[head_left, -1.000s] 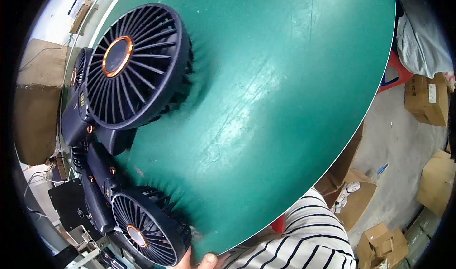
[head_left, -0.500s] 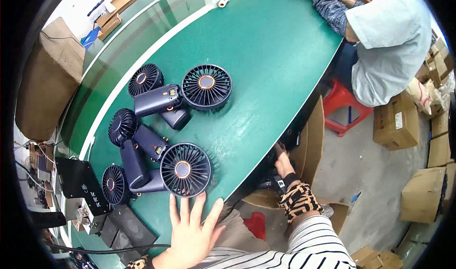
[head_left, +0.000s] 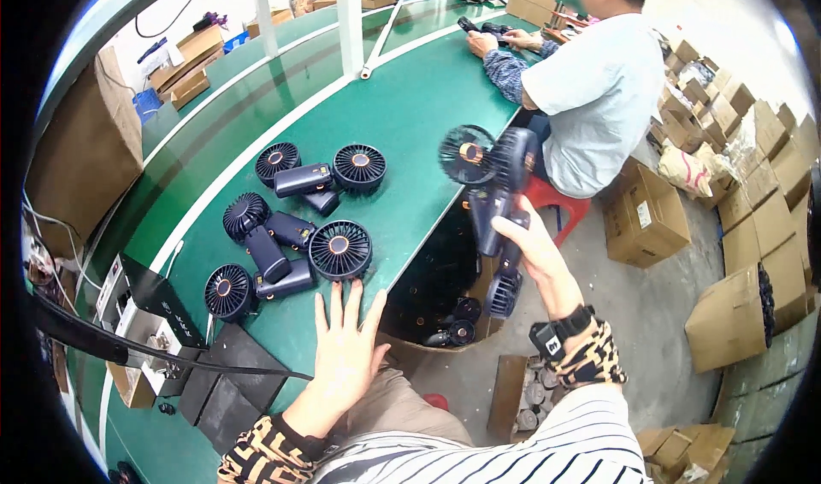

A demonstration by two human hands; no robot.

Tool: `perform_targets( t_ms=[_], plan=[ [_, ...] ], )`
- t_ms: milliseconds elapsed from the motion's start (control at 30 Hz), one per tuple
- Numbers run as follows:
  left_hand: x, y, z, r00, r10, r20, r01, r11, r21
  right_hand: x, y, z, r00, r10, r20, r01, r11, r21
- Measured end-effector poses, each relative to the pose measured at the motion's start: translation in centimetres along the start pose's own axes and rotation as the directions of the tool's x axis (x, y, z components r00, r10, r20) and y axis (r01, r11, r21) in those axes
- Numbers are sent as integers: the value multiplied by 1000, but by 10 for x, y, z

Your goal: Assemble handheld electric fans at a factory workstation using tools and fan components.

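My right hand (head_left: 545,243) is closed around a bunch of dark handheld fans (head_left: 486,219), raised beside the table edge above a cardboard box (head_left: 486,328). Their round grilles point different ways, and motion blurs some of them. My left hand (head_left: 346,340) lies spread on the green table (head_left: 410,125), holding nothing. Its fingertips reach the lower rim of the nearest handheld fan (head_left: 340,250); whether they touch it I cannot tell. Several similar fans lie beyond in a loose cluster, handles crossing, among them a far fan (head_left: 359,168). More dark fans (head_left: 463,331) show inside the box.
A co-worker (head_left: 590,82) sits at the table's far right on a red stool (head_left: 554,207), hands on dark items. Dark flat pads (head_left: 235,373), a black cable (head_left: 214,364) and an open box (head_left: 141,347) lie left. Cartons (head_left: 646,219) stand on the floor.
My right hand has come up out of the box beside the table, bringing several handheld fans. The view has tilted up. My left hand stays spread by the nearest fan.
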State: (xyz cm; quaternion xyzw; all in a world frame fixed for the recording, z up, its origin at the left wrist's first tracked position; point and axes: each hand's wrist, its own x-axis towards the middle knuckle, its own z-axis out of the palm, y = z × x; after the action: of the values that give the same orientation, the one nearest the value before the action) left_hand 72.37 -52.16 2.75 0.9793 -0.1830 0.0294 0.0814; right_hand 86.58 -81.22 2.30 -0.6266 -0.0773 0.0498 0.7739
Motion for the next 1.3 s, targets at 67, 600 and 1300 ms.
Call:
perform_targets(
  t_ms=[67,600,1300],
  plan=[
    [1,3,1,1000,1,-23,-1,1000,23,31,-18,18,988,-17,152,47,979,-197],
    [-6,3,3,999,11,-45,-9,1000,24,129,14,247,758,-225,612,650,331,-684],
    [11,5,2,997,-29,77,32,999,-41,36,241,-71,985,82,-150,-165,683,-711]
  ],
)
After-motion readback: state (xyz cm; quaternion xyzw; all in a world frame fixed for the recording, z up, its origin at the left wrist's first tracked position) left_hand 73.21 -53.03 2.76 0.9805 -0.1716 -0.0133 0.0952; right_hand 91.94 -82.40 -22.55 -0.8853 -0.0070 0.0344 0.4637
